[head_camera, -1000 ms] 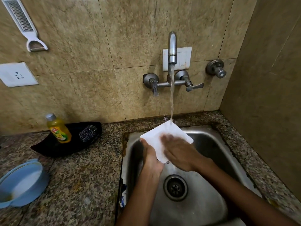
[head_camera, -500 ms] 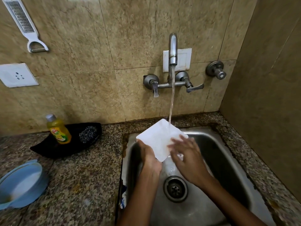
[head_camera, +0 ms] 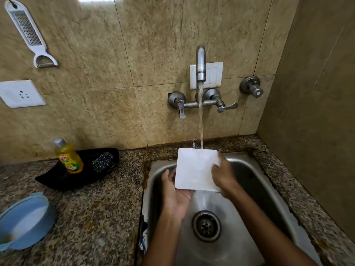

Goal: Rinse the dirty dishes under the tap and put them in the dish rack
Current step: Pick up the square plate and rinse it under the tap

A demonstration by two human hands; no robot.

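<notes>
A white square plate (head_camera: 194, 167) is held over the steel sink (head_camera: 255, 181), its far edge under the water running from the wall tap (head_camera: 200, 62). My right hand (head_camera: 223, 174) grips the plate's right edge, fingers curled over it. Under the plate's lower left corner lies my left hand (head_camera: 175, 192), palm up with relaxed fingers, supporting it. No dish rack is in view.
A blue plastic bowl (head_camera: 25, 221) sits at the counter's left edge. A black dish (head_camera: 63, 179) holds a yellow soap bottle (head_camera: 68, 156) and a steel scrubber (head_camera: 102, 162). The drain (head_camera: 206, 226) lies below the hands. A side wall closes the right.
The plate has turned from a diamond to square-on and shifted right. My right hand moved from rubbing its face to gripping the right edge. My left hand opened underneath it.
</notes>
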